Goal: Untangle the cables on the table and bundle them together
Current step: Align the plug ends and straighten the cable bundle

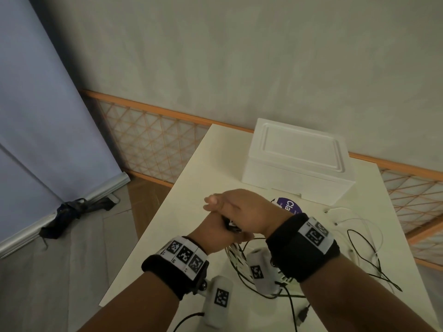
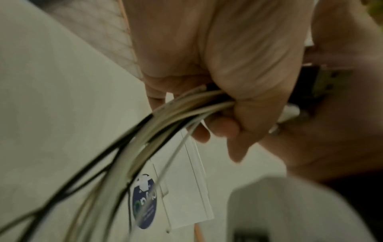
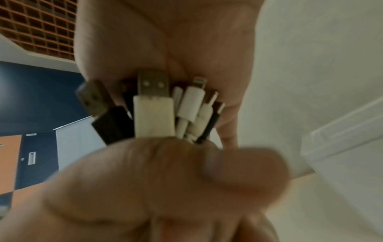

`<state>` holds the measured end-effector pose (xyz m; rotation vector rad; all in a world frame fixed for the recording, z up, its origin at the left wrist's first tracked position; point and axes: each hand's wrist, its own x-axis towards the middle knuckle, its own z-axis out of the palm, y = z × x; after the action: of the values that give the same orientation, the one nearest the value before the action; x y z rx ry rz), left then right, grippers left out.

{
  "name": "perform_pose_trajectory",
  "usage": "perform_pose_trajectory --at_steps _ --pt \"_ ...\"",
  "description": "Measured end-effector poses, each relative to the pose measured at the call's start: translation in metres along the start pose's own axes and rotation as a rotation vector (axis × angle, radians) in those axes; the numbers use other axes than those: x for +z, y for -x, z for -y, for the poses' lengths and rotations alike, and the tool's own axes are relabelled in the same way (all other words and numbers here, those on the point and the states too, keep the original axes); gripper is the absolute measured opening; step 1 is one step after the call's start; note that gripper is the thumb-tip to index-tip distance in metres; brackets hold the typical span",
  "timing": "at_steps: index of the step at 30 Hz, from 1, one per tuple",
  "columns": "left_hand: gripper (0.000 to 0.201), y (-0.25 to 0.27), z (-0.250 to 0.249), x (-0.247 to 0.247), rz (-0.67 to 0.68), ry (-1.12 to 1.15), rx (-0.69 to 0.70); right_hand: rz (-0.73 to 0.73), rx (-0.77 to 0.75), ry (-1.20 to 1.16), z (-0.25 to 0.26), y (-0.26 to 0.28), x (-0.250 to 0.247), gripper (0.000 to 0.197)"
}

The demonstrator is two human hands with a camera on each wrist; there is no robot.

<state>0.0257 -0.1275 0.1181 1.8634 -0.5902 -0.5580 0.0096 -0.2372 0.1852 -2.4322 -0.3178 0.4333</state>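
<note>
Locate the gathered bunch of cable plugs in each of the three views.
Head: cable plugs barely show, centre, between the left hand and right hand.
Left wrist: right edge, a USB plug past the fist.
Right wrist: centre, fanned out.
Shared landmark: white box.

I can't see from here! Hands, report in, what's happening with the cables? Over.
Left hand grips the cables in a bunch. Right hand cups the plug ends. Loose loops trail on the table. Nothing blocking.
</note>
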Motion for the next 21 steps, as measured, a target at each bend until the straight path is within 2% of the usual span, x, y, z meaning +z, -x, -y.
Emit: perform_pose_trajectory --at_steps 2,4,5,7,9,11,13,15,16,17,18,19,20,21 --pt "0.009 0.001 0.003 0.006 0.054 -0.013 -0.023 0.057 -0.014 0.044 0.001 0.000 0.003 0.079" --pt "0.013 0.003 0.004 0.009 0.038 0.074 -0.048 0.066 -0.028 -0.085 0.000 0.002 0.001 0.076" --pt "0.015 0.003 0.000 0.007 0.010 0.140 -0.033 0.008 -0.029 -0.222 0.000 0.004 -0.004 0.073" --pt "0.019 0.005 -0.010 -0.001 -0.043 0.259 -0.001 -0.236 -0.074 -0.487 -0.003 0.006 -0.016 0.061" --pt "0.021 0.003 -0.014 -0.005 -0.115 0.347 -0.014 -0.462 -0.113 -0.665 -0.012 0.008 -0.025 0.058" --pt "0.023 0.003 -0.016 -0.003 -0.151 0.285 -0.033 -0.523 -0.139 -0.750 -0.017 0.014 -0.028 0.052" --pt "0.027 0.003 -0.014 0.001 -0.139 0.232 -0.047 -0.448 -0.176 -0.652 -0.016 0.020 -0.023 0.047" --pt "0.025 -0.001 -0.013 0.004 -0.127 0.249 -0.027 -0.340 -0.198 -0.438 -0.013 0.022 -0.013 0.042" --pt "0.027 0.001 -0.020 0.005 -0.055 0.303 -0.012 -0.336 -0.225 -0.302 -0.013 0.020 -0.007 0.040" --pt "0.036 0.000 -0.021 0.008 -0.001 0.408 0.051 -0.373 -0.255 -0.168 -0.013 0.017 0.000 0.037" --pt "0.045 -0.004 -0.019 0.010 -0.045 0.510 0.107 -0.440 -0.285 -0.061 -0.012 0.014 0.008 0.031" --pt "0.041 -0.004 -0.018 0.010 -0.052 0.581 0.069 -0.515 -0.310 0.002 -0.013 0.012 0.014 0.024" --pt "0.028 0.001 -0.024 0.008 -0.106 0.538 -0.033 -0.579 -0.330 0.031 -0.013 0.010 0.018 0.021" --pt "0.017 0.004 -0.025 0.006 -0.130 0.501 -0.067 -0.629 -0.348 0.043 -0.014 0.009 0.020 0.022"
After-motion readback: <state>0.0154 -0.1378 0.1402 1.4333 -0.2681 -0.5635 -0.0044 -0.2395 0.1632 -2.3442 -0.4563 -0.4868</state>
